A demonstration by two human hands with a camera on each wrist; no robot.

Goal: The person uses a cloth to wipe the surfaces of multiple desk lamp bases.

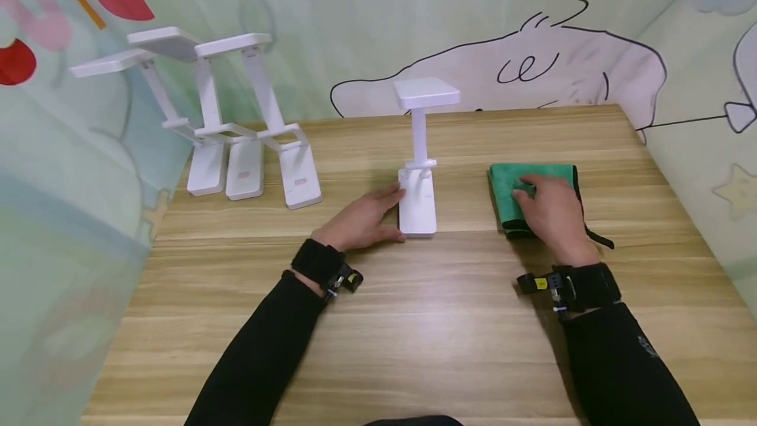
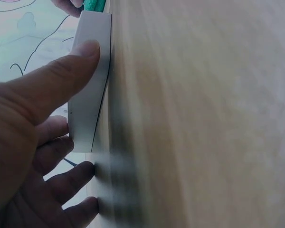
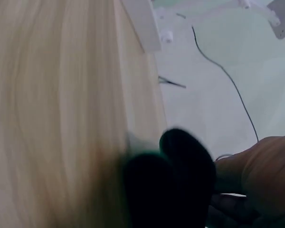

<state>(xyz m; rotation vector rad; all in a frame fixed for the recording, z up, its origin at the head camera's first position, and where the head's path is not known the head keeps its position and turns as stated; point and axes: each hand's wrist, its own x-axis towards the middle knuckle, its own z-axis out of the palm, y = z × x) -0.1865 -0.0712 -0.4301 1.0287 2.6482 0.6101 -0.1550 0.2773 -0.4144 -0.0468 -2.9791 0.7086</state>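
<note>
A white desk lamp (image 1: 417,206) stands upright at the middle of the table. Its base's left side meets my left hand (image 1: 369,219). In the left wrist view the thumb (image 2: 88,50) lies against the base (image 2: 91,95), with the other fingers spread along another side. To the right, my right hand (image 1: 552,209) rests on a folded green cloth (image 1: 505,192) with black edging, thumb and forefinger apart on top. The right wrist view shows the cloth's folded edge (image 3: 180,180) dark and blurred; the right fingertips are hidden there.
Three more white desk lamps, the nearest with its base (image 1: 300,176) turned slightly, stand together at the back left. A black strap (image 1: 600,238) sticks out from the cloth's right side. Printed fabric walls (image 1: 331,31) border the wooden table (image 1: 449,347).
</note>
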